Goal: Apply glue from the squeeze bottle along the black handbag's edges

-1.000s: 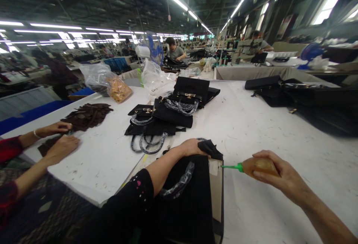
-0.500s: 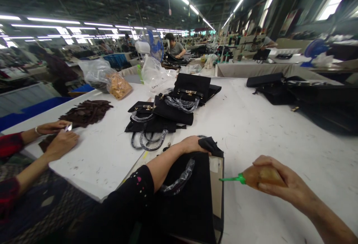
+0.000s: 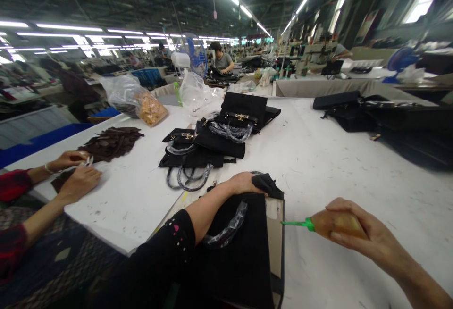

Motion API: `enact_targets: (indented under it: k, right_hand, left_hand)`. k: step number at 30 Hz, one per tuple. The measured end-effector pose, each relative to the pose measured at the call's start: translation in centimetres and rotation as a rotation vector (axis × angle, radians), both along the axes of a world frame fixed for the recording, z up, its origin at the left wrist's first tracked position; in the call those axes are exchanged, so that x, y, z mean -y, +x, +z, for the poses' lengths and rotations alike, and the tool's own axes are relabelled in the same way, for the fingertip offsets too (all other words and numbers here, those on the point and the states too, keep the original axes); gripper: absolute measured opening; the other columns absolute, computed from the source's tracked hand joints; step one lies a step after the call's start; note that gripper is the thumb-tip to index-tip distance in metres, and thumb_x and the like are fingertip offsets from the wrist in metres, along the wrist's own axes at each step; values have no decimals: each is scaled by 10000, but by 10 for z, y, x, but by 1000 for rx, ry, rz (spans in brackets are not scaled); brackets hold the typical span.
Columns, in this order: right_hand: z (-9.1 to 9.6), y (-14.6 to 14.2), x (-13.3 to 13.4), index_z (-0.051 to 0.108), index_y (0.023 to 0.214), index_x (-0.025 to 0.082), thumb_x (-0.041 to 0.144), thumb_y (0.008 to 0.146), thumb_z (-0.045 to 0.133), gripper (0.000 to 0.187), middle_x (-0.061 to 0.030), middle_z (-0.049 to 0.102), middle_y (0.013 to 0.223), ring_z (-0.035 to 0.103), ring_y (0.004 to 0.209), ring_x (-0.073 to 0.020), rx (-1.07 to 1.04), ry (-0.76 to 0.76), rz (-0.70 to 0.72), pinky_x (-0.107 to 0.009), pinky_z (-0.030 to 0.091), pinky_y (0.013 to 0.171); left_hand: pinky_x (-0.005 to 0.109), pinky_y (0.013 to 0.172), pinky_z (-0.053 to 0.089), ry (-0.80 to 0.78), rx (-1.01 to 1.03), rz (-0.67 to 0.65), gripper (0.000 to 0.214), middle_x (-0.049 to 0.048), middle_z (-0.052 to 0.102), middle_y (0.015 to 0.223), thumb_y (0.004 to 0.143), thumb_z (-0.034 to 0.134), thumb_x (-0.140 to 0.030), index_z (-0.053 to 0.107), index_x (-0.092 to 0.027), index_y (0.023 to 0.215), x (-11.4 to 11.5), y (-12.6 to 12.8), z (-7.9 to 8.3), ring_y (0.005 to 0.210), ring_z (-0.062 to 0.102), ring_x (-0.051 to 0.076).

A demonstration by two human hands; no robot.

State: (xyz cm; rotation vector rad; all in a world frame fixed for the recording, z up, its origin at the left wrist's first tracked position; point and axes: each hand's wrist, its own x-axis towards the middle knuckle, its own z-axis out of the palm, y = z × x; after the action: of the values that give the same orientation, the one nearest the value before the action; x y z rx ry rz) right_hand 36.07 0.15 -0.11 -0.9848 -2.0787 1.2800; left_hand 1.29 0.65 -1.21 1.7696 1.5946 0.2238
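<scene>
My right hand (image 3: 361,236) is closed round a small amber glue bottle (image 3: 332,224) whose green nozzle (image 3: 297,223) points left at the pale card edge (image 3: 274,238) of a black bag (image 3: 244,257) lying before me. My left hand (image 3: 244,184) rests on the top of that bag and grips a folded black flap (image 3: 267,185). A plastic-wrapped handle (image 3: 226,231) lies on the bag under my left forearm.
A heap of black handbags (image 3: 212,146) with wrapped handles sits mid-table. A co-worker's two hands (image 3: 76,172) work at the left beside dark brown pieces (image 3: 111,141). Plastic sacks (image 3: 136,101) and a fan (image 3: 194,59) stand behind; more black bags (image 3: 371,115) lie far right.
My right hand dropped a little with the bottle, then came back up, its nozzle again near the card edge. My left hand has kept its hold. The co-worker's hands shifted slightly.
</scene>
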Motion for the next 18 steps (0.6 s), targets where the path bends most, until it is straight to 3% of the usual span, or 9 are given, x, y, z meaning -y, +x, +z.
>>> enact_targets:
  k: [10, 14, 18]
  right_hand:
    - [0, 3, 10, 631, 1047, 278, 396, 804, 743, 293, -48, 656, 1032, 665, 875, -266, -37, 29, -23, -333, 563, 687]
    - [-1, 2, 12, 613, 1062, 277, 403, 801, 746, 319, -58, 649, 1050, 655, 897, -280, -52, 5, -99, -332, 548, 652]
    - [-3, 4, 16, 615, 1066, 280, 369, 802, 745, 308, -54, 632, 1067, 646, 913, -271, -73, -26, 30, -329, 548, 688]
  left_hand:
    - [220, 719, 469, 8, 19, 18, 441, -27, 746, 826, 669, 753, -573, 789, -229, 942, -1, -2, -6, 830, 652, 181]
    - [220, 727, 471, 3, 27, 36, 438, -28, 746, 829, 670, 756, -564, 788, -228, 949, -1, -1, -5, 833, 652, 179]
    - [224, 738, 475, -4, 14, 35, 446, -27, 744, 825, 667, 751, -575, 787, -227, 943, 0, -1, -3, 858, 657, 190]
